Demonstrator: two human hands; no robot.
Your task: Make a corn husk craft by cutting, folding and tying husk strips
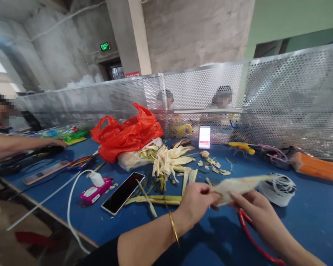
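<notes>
A pale dried husk leaf point(237, 187) is stretched between my two hands above the blue table. My left hand point(196, 203), below a gold bangle, pinches its left end. Fingers of my right hand point(256, 210) close on its lower edge, nearer the middle. Red-handled pliers or cutters point(259, 244) lie under my right hand, their head hidden. Just beyond the leaf's right tip sits a roll of white wire point(279, 190). A heap of husk leaves point(170, 159) lies to the left of my hands, with scraps around it.
On the blue table point(316, 225) are a red plastic bag point(124, 135), a black phone point(123, 193), a purple power strip point(96, 190), yellow tool point(242, 147) and orange pouch point(319, 166). Perforated metal panels point(205, 85) stand behind. A person's arm point(24, 144) reaches in at left.
</notes>
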